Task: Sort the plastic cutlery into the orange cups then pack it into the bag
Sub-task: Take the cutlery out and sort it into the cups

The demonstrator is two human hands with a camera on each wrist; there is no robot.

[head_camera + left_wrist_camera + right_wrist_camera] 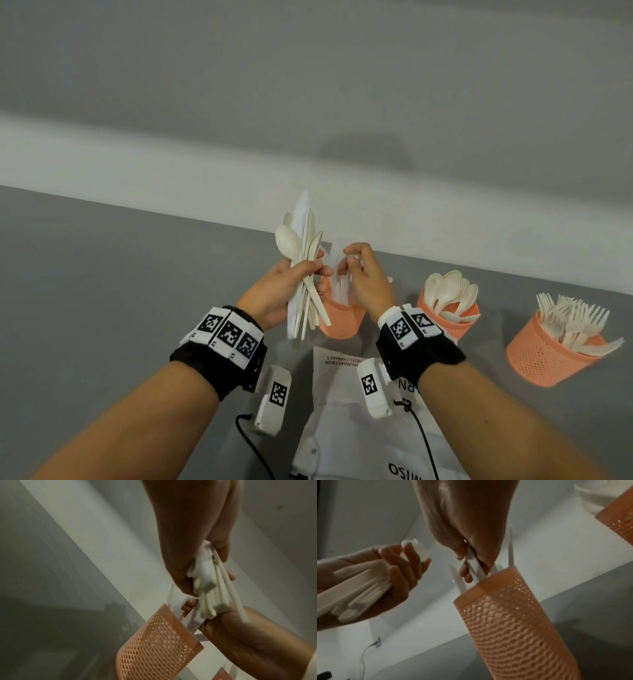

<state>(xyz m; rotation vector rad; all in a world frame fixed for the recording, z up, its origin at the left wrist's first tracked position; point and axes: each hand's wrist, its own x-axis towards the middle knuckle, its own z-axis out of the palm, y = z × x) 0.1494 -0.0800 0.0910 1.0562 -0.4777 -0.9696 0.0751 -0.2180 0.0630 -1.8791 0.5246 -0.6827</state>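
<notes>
My left hand [317,269] grips a bundle of white cutlery [303,260], spoons and flat knife-like pieces fanned upward, just left of the nearest orange mesh cup [340,320]. My right hand [351,263] is right above that cup and pinches a white knife [475,566] whose lower end is inside the cup [513,622]. Other white knives [511,553] stand in it. The left wrist view shows the bundle [214,591] in my left hand [197,574] above the cup [154,642]. The bag [359,411], clear plastic with print, lies flat near me.
A second orange cup [448,320] full of spoons stands to the right, and a third [548,356] full of forks farther right. The grey table [120,291] ends at a pale wall behind the cups. Black cables [253,445] run from my wrist cameras.
</notes>
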